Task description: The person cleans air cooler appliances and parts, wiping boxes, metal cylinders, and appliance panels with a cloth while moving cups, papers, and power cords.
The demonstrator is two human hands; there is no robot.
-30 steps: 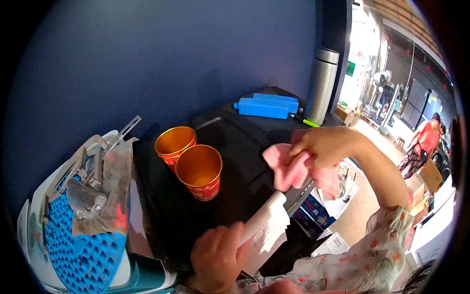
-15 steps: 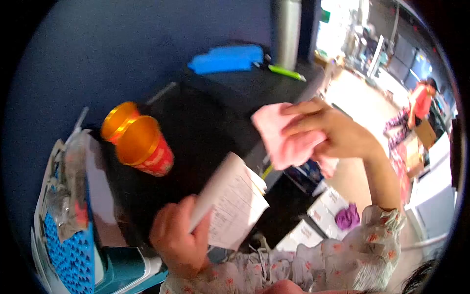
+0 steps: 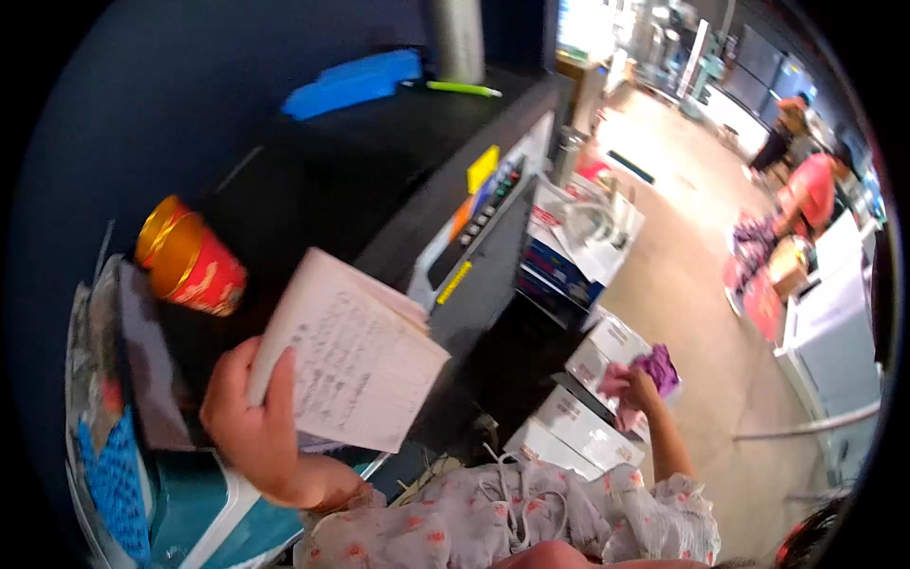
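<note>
My left hand [image 3: 251, 427] grips a notebook [image 3: 355, 370] by its left edge, with a page of handwriting facing up. Down at the lower right, my right hand [image 3: 645, 391] is closed on a pink cloth [image 3: 627, 417], part of which hangs below the fingers. The hand is over white boxes [image 3: 569, 427] and right beside a crumpled purple cloth [image 3: 661, 365]; whether it touches the purple cloth I cannot tell. On the black cabinet top [image 3: 313, 190], left of the notebook, are red cups with gold insides [image 3: 204, 275], overlapping in view.
A blue object [image 3: 355, 83], a green pen [image 3: 463, 89] and a metal flask [image 3: 458, 43] stand or lie at the cabinet's back. Blue spiky material [image 3: 114, 484] is at far left. More boxes [image 3: 569, 256] sit on the floor. Two people [image 3: 810, 194] are at the far right.
My right hand has gone from above the cabinet's edge down to the white boxes, carrying the pink cloth. My left hand still holds the notebook, and the view has shifted right.
</note>
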